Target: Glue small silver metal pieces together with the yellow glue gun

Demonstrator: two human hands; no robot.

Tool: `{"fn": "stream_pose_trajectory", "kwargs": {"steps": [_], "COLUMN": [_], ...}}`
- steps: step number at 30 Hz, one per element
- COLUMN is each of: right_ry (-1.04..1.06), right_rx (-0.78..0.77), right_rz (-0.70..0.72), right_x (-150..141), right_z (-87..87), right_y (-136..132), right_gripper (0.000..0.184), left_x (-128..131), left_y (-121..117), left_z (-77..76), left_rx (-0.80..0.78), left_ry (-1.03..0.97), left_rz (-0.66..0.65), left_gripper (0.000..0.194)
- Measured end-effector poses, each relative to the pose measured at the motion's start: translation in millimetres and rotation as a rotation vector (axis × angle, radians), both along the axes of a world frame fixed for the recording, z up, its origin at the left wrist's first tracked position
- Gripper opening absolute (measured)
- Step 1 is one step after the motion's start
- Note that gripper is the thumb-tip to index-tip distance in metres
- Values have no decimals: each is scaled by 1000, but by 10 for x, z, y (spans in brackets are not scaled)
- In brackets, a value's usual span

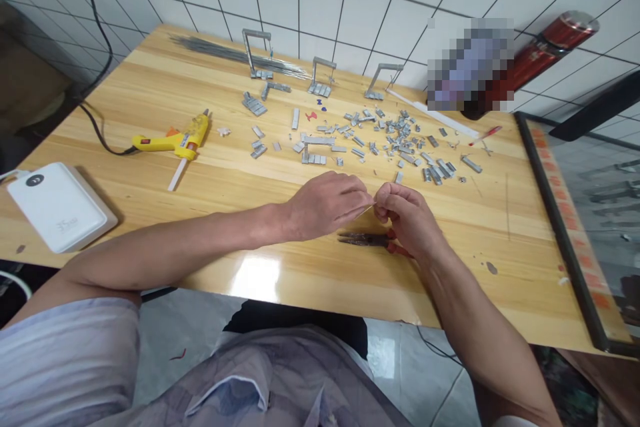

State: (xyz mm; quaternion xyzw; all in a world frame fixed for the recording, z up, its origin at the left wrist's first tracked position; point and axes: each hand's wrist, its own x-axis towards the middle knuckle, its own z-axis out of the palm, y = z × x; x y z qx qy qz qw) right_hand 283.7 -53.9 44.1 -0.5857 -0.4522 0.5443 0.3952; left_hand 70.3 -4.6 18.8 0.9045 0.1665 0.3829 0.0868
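My left hand (pixel 327 205) and my right hand (pixel 407 217) meet over the front middle of the table, fingertips nearly touching. Both are closed in a pinch on a thin pale strand (pixel 369 207); whether it is wire or thread is too small to tell. Under my right hand lie pliers (pixel 365 239) with dark jaws and red handles, the handles partly hidden by the wrist. Just beyond my hands, a small grey frame-shaped piece (pixel 314 159) stands on a slatted base among many loose grey bits (pixel 400 133).
Three small grey stands (pixel 320 88) line the back, near a bundle of thin metal rods (pixel 215 48). A yellow glue gun (pixel 175 142) and white power bank (pixel 60 207) lie left. Rightward are a red flask (pixel 550 50), a pen (pixel 485 136) and a black-framed glass panel (pixel 555 213).
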Motion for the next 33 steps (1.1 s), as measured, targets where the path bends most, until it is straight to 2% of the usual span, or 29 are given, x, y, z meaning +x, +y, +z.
{"fn": "stream_pose_trajectory", "kwargs": {"steps": [4,8,11,14,17,21,24,26,29,31,33], "right_ry": [82,233,325,341,298,252,223,120,-224,-511,-779], "right_rx": [-3,11,42,135,199,187,151,131,143,267,428], "right_rz": [12,-1,-26,-58,-100,-108,-43,56,217,273,319], "right_x": [-41,-135,-196,-244,-284,-311,-267,-187,18,199,400], "right_z": [-28,-17,-9,-5,-15,-67,-58,27,255,390,430], "right_y": [10,-16,-55,-90,-109,-113,-99,-85,-94,-153,-268], "right_gripper": [10,12,14,17,19,22,24,27,31,32,37], "left_x": [-17,-11,15,41,53,46,38,30,6,-13,-29], "left_y": [7,0,-25,-69,-104,-96,-80,-81,-99,-113,-124], "left_z": [-10,19,38,71,105,99,97,137,263,355,422], "left_rx": [156,191,124,-61,-219,-162,-160,-278,-568,-737,-873], "left_ry": [14,-83,-208,-311,-339,-290,-292,-325,-367,-393,-432], "left_rz": [84,87,69,43,20,61,55,29,46,86,104], "left_gripper": [17,18,12,5,6,6,7,11,17,18,20]}}
